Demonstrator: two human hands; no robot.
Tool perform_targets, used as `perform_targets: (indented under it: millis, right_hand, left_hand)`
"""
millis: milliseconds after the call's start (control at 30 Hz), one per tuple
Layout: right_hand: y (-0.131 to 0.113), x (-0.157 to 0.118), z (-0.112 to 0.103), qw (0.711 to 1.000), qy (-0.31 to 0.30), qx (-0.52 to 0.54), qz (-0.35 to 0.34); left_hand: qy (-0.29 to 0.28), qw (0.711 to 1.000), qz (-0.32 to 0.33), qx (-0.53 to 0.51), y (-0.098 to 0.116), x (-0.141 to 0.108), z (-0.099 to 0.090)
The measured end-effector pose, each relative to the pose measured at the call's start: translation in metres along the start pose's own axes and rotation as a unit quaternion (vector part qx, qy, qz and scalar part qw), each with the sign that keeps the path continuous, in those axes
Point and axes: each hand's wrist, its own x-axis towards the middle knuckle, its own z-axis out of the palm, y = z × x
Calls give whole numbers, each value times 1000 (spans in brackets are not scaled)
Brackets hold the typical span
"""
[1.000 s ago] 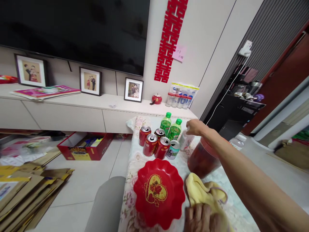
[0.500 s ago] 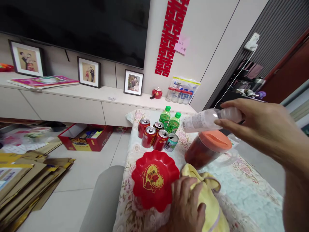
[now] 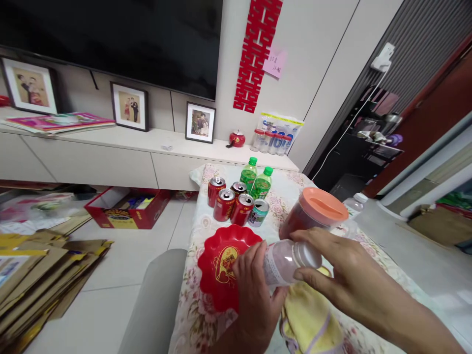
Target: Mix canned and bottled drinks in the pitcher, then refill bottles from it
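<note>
Both hands are on a clear bottle [image 3: 280, 263] with a printed label, tilted over the table. My left hand [image 3: 254, 290] wraps round its lower end, and my right hand [image 3: 332, 265] grips it at the capped end. Beneath and to the left lies a red scalloped plate [image 3: 212, 268] with a gold heart print, partly hidden by my left hand. A yellow cloth [image 3: 313, 314] is bunched below the bottle. Just behind my right hand stands a pitcher with an orange lid [image 3: 324, 204] and dark contents.
Several drink cans [image 3: 224, 205] and two green-capped bottles [image 3: 262, 184] stand farther back on the flowered tablecloth [image 3: 195, 305]. Another clear bottle [image 3: 354, 204] is behind the pitcher. On the floor are a red box [image 3: 129, 219] and flattened cardboard [image 3: 47, 275].
My right hand has brought the clear bottle down and left from above the pitcher. My left hand has left the cloth and plate edge and closed round the bottle.
</note>
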Motion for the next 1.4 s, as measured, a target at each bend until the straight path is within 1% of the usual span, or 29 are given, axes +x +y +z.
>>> perform_targets:
  millis: [200,433,567,833,1000,1067,1133,1267,1333,1400]
  right_hand:
    - [10,-2,0,1000,14,16,-1]
    - [7,3,0,997,-8,76,25]
    - [8,11,0,992,-7,122,18]
    - [8,26,-3,987,-7,158,-31]
    - [9,34,-2,981,13,168,-96]
    - [12,37,0,979,13,174,-106]
    - [15,38,2,981,13,172,-91]
    - [13,37,5,990,33,136,-27]
    - [8,36,4,993,20,113,-5]
    - [3,35,3,995,11,97,0]
  left_hand:
    - [4,1000,-13,21,-2,1,0]
    - [1,999,-24,22,-2,-1,3]
    - [5,999,-38,18,-2,0,2]
    - [3,997,-77,9,-3,4,1]
    - [15,996,-91,5,-6,4,2]
    - [19,995,-96,3,-7,4,2]
    - [23,995,-101,6,-9,4,2]
    - [21,994,-111,10,-9,4,3]
    - [22,994,-111,8,-9,3,4]
    - [25,994,-108,7,-8,3,4]
